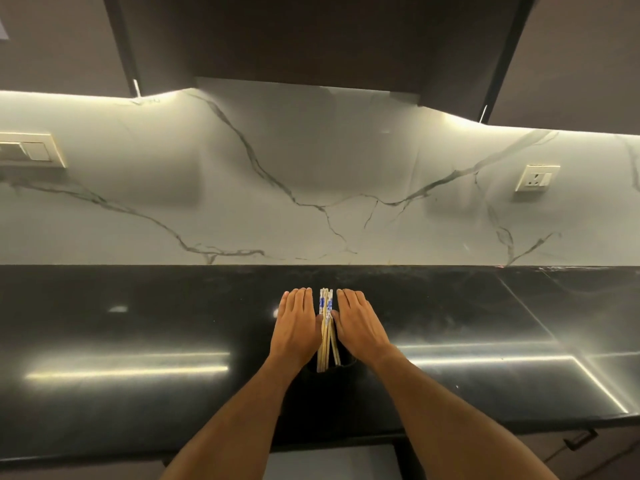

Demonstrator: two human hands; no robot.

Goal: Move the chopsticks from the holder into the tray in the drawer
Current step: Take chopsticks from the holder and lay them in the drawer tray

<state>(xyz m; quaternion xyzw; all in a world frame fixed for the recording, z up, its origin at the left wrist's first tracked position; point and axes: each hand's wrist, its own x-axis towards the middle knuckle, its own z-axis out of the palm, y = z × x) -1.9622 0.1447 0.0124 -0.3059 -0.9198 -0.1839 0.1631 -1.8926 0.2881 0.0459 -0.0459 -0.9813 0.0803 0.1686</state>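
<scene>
Both hands flat, fingers straight: left hand [298,323] and right hand [356,323] press the chopsticks [326,329] between them, ends inside the dark holder [320,393] near the counter's front edge. Nothing moved yet; drawer unseen.

Glossy black countertop [138,341], veined marble backsplash [311,168], under-cabinet lighting [69,95]
</scene>
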